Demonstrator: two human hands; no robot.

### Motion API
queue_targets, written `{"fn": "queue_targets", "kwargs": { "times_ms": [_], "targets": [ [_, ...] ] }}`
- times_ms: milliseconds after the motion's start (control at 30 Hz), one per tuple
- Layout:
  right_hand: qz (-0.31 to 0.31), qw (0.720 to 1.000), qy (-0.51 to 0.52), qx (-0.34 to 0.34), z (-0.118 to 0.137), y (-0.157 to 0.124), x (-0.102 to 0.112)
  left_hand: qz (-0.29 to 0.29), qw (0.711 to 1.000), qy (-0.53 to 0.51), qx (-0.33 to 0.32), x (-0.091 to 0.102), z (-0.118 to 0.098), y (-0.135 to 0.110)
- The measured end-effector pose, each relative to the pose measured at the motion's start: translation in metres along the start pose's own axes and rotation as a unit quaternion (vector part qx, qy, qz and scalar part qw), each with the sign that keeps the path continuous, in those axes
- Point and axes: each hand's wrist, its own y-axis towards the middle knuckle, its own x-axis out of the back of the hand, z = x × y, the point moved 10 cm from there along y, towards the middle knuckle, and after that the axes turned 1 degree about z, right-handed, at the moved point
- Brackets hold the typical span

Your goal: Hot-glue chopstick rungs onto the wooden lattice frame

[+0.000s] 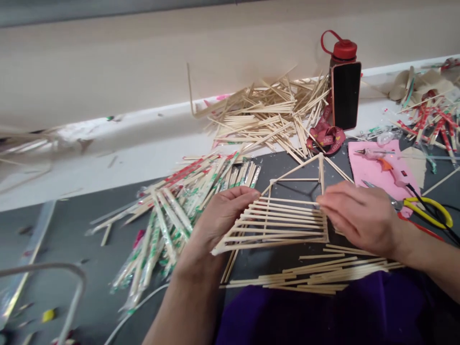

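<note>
A slatted frame of pale wooden chopsticks (280, 225) is held up between my hands. Its open end, made of crossed sticks, points away from me, and whitish glue-like blobs show at some corners. My left hand (226, 211) grips the frame's left edge, thumb on top near the end of the farthest slat. On the right side, my right hand (359, 215) pinches the other end of that top chopstick (291, 201) against the frame's upright; its fingertips partly hide the joint. Loose chopsticks (323, 275) lie just below the frame, close to my body.
Wrapped chopsticks (176, 215) are heaped at left, with a bare stick pile (266, 112) behind. A phone (345, 96) leans on a red-capped bottle (344, 49). At right are a glue gun (388, 165) on pink cloth (362, 175), yellow-handled pliers (445, 215) and torn wrappers (436, 120).
</note>
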Motion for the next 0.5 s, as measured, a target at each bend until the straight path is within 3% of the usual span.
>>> {"fn": "queue_targets", "kwargs": {
  "times_ms": [133,300,367,500],
  "targets": [
    [0.026,0.986,0.101,-0.130,-0.035,-0.008,0.000,0.004,1.000,-0.010,0.004,0.000,0.002,0.001],
    [0.147,0.918,0.238,-0.281,-0.062,-0.024,-0.040,0.001,1.000,0.007,-0.007,0.002,0.002,0.003],
    [0.176,0.892,0.274,-0.314,-0.064,-0.026,-0.052,0.002,1.000,0.003,-0.007,0.001,0.001,0.004],
    [0.183,0.867,0.327,-0.328,-0.060,-0.022,-0.060,-0.003,1.000,0.005,0.003,0.002,0.001,0.004]
  ]
}}
